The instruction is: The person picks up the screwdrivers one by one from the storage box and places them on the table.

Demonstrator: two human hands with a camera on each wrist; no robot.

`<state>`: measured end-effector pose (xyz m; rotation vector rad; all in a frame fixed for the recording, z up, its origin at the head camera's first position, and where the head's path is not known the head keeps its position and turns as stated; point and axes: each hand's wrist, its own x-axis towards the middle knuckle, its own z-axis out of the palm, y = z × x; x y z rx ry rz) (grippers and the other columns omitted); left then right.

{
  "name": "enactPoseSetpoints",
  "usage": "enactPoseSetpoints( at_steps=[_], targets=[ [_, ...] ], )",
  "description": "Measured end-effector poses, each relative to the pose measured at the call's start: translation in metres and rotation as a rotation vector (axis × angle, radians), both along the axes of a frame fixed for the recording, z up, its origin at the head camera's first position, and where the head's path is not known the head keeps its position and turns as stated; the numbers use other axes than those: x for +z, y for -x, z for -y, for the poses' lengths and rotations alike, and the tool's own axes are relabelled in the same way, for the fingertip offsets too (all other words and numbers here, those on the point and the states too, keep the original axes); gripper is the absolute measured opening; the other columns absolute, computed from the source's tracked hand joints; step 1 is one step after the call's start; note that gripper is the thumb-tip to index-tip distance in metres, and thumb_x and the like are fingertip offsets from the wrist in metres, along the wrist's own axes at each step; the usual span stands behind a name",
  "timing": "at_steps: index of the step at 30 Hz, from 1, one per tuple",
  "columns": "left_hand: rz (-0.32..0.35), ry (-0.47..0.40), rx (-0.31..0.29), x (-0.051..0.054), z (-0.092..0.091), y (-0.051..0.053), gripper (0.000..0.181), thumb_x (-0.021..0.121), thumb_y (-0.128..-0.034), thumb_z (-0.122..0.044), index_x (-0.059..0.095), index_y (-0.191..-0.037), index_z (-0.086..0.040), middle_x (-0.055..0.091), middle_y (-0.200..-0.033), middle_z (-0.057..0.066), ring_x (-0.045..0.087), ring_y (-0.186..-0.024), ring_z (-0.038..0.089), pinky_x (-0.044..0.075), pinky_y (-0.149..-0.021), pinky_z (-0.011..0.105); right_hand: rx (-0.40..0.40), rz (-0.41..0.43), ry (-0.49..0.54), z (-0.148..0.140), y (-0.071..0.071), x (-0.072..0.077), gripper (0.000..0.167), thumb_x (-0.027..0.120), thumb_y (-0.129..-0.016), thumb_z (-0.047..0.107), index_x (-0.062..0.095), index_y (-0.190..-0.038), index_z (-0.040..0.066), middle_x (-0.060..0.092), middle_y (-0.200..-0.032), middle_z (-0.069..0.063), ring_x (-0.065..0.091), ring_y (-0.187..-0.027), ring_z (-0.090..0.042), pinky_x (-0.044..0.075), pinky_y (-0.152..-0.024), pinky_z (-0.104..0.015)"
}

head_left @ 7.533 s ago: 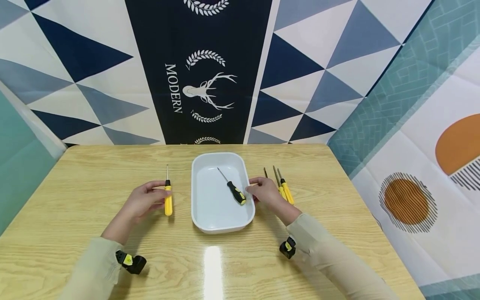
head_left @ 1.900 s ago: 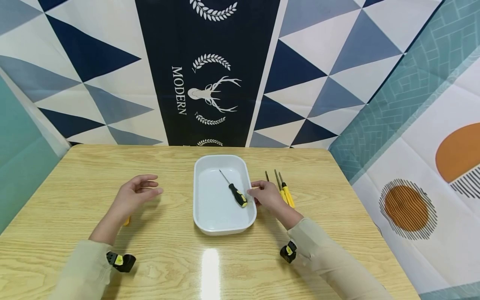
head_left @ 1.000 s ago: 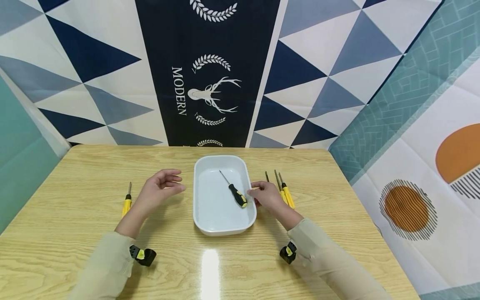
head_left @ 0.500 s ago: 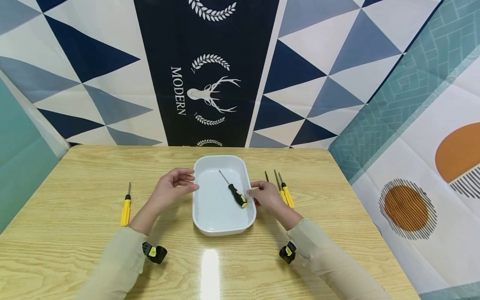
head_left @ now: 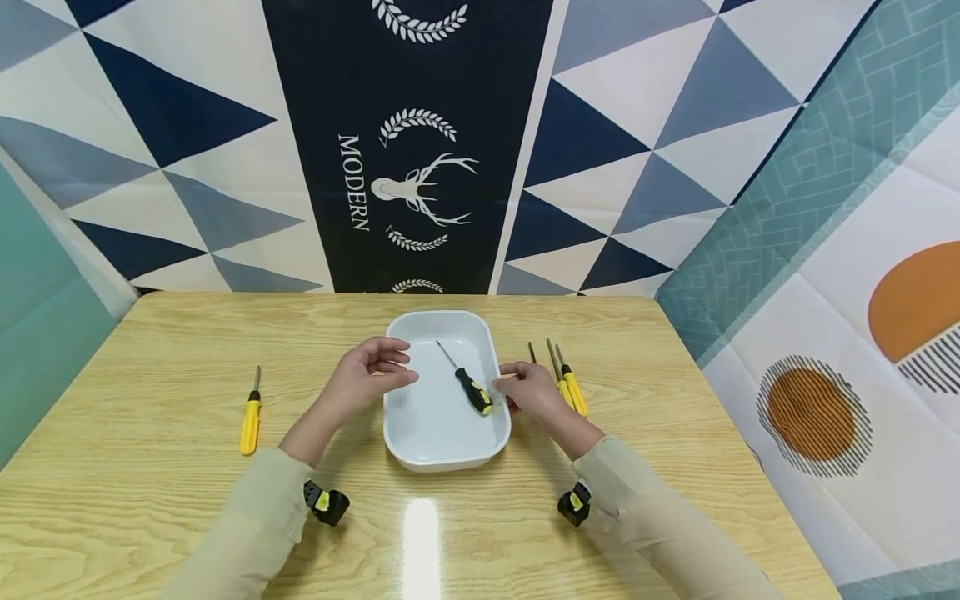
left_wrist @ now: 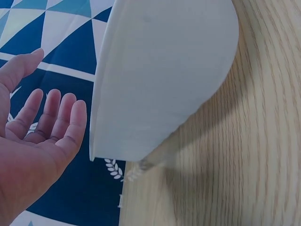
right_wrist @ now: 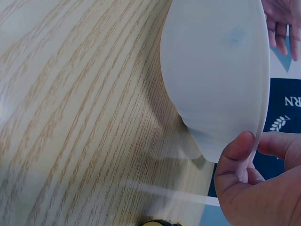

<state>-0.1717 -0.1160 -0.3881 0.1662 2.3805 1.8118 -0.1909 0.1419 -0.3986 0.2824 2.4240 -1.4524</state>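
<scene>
A white rectangular tray (head_left: 420,433) stands mid-table with a black-and-yellow screwdriver (head_left: 474,392) lying in it. My right hand (head_left: 534,392) pinches the tray's right rim between thumb and fingers, as the right wrist view shows up close. Above the tray's left rim hovers my left hand (head_left: 367,375), its fingers loosely extended and nothing in them. In the left wrist view that hand (left_wrist: 42,141) is apart from the tray's wall (left_wrist: 160,70). A yellow-handled screwdriver (head_left: 252,417) lies on the table left of my left forearm.
Several yellow-handled screwdrivers (head_left: 572,387) lie to the right of the tray, partly hidden behind my right hand. The wooden table (head_left: 180,350) ends at a patterned cloth wall (head_left: 420,167) at the back.
The yellow-handled screwdriver, held in my left hand earlier, now lies on the table at left. My empty left hand has moved right, over the tray's rim. My right hand stays on the tray.
</scene>
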Motion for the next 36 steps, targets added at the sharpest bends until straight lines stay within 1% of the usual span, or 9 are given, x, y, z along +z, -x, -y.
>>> enactPoseSetpoints(
  at_steps=[4,10,14,19,26,31,36],
  targets=[
    [0.010,0.013,0.001,0.000,-0.006,0.003,0.048,0.074,-0.0800,-0.023,0.055,-0.122,-0.010,0.059,-0.118,0.011,0.060,-0.101,0.019,0.054,-0.080,0.023,0.001,0.005,0.003,0.000,0.000,0.000,0.037,0.061,-0.089,0.016,0.056,-0.124,0.004,0.060,-0.095,-0.015,0.055,-0.070,-0.016,0.053,-0.059,-0.025],
    [0.028,0.015,0.000,0.000,-0.016,0.006,0.046,0.074,-0.0802,-0.021,0.056,-0.121,-0.009,0.060,-0.118,0.015,0.060,-0.100,0.020,0.053,-0.080,0.023,0.008,0.003,0.010,0.001,0.000,0.001,0.037,0.061,-0.089,0.016,0.056,-0.123,0.003,0.060,-0.094,-0.015,0.054,-0.069,-0.016,0.055,-0.062,-0.028],
    [0.033,0.029,0.015,0.001,-0.023,0.006,0.044,0.075,-0.0794,-0.022,0.058,-0.119,-0.010,0.062,-0.114,0.014,0.060,-0.096,0.020,0.053,-0.079,0.023,0.012,0.001,0.013,0.000,0.000,-0.001,0.037,0.061,-0.089,0.015,0.056,-0.124,0.003,0.059,-0.093,-0.015,0.054,-0.069,-0.016,0.055,-0.063,-0.029],
    [0.043,0.047,0.037,0.000,-0.032,0.008,0.042,0.074,-0.0799,-0.022,0.059,-0.116,-0.010,0.064,-0.112,0.014,0.060,-0.094,0.019,0.052,-0.079,0.024,0.009,-0.001,0.024,-0.001,-0.001,-0.002,0.037,0.061,-0.089,0.015,0.056,-0.123,0.003,0.060,-0.094,-0.015,0.055,-0.069,-0.015,0.053,-0.059,-0.025],
    [0.078,0.058,0.071,-0.001,-0.043,0.009,0.044,0.074,-0.0797,-0.023,0.059,-0.118,-0.008,0.064,-0.112,0.012,0.060,-0.097,0.021,0.053,-0.082,0.028,0.013,-0.012,0.024,-0.002,-0.001,-0.002,0.037,0.061,-0.089,0.014,0.056,-0.123,0.001,0.060,-0.092,-0.015,0.054,-0.068,-0.015,0.053,-0.059,-0.026],
    [0.098,0.067,0.092,0.001,-0.050,0.009,0.046,0.075,-0.0791,-0.023,0.059,-0.118,-0.006,0.064,-0.111,0.011,0.059,-0.101,0.023,0.053,-0.083,0.030,0.000,0.004,0.016,-0.001,-0.001,0.000,0.037,0.062,-0.089,0.016,0.056,-0.123,0.003,0.060,-0.092,-0.012,0.055,-0.069,-0.015,0.053,-0.059,-0.024],
    [0.133,0.096,0.107,0.003,-0.056,0.011,0.045,0.075,-0.0788,-0.025,0.059,-0.118,-0.008,0.064,-0.109,0.009,0.059,-0.101,0.021,0.052,-0.082,0.029,-0.001,0.008,0.007,-0.001,-0.001,0.000,0.036,0.061,-0.089,0.016,0.056,-0.122,0.003,0.060,-0.090,-0.011,0.055,-0.070,-0.016,0.053,-0.059,-0.024]
  ],
)
